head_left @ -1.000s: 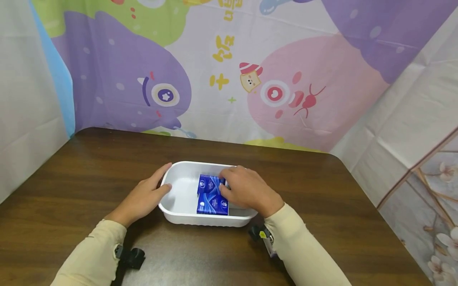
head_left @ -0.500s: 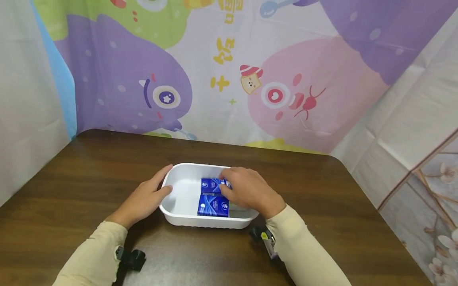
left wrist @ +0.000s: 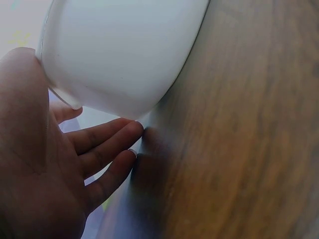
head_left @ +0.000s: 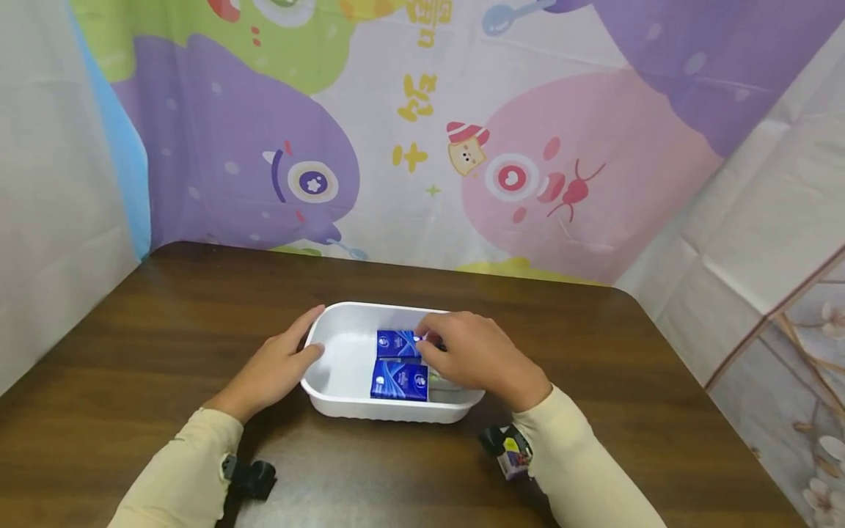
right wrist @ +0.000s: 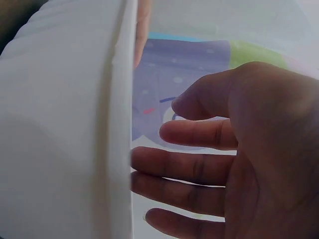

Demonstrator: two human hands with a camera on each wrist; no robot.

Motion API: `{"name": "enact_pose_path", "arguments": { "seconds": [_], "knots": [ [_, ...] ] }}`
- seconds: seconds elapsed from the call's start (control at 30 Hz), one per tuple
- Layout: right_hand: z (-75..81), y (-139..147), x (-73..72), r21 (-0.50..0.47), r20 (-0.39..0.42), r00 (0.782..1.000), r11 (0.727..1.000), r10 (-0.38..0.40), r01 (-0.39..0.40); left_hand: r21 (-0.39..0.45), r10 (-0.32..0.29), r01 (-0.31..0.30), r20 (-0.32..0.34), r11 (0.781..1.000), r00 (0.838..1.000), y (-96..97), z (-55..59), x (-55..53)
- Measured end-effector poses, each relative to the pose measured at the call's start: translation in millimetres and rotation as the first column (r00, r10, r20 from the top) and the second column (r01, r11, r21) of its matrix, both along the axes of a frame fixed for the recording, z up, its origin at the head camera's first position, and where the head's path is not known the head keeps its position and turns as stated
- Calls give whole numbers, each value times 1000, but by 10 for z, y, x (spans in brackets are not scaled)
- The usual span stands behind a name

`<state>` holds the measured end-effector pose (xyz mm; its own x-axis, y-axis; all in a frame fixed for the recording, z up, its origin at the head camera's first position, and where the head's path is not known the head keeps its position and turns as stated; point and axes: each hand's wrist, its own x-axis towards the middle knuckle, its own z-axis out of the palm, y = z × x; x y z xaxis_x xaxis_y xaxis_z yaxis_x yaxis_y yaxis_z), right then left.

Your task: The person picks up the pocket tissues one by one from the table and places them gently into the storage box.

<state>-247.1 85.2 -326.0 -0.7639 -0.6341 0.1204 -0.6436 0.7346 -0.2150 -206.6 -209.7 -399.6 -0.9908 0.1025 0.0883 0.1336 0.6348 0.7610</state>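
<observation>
A white plastic tub [head_left: 343,409] stands on the table. My left hand [head_left: 272,370] holds its left end, thumb at the rim and fingers along the outside; in the left wrist view those fingers [left wrist: 109,147] reach behind the tub wall. Two blue tissue packs lie flat inside, a front pack [head_left: 399,380] and a back pack [head_left: 394,343], one behind the other. Over the tub's right half is my right hand [head_left: 475,356], fingertips right at the back pack's right end. In the right wrist view its fingers [right wrist: 187,169] are loosely bent with nothing between them and the thumb.
Below the right hand a pale greenish item [head_left: 439,380] partly shows in the tub. The dark wooden table [head_left: 627,411] reaches back to a printed cartoon curtain [head_left: 409,213]. Pale curtains [head_left: 739,220] flank the sides. A black wrist camera [head_left: 254,478] sits on the left sleeve.
The back tissue pack has shifted slightly right and settled flat behind the front one. The right hand's fingers have drawn back a little from it. The left hand keeps its place on the tub.
</observation>
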Motion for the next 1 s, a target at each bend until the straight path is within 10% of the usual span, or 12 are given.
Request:
{"name": "enact_pose_path", "arguments": {
  "seconds": [1.0],
  "knots": [
    [83, 371, 229, 55, -98, 995, 998, -30, 36, 3, -5, 5, 7, 1000, 1000, -36, -23, -19]
  ]
}}
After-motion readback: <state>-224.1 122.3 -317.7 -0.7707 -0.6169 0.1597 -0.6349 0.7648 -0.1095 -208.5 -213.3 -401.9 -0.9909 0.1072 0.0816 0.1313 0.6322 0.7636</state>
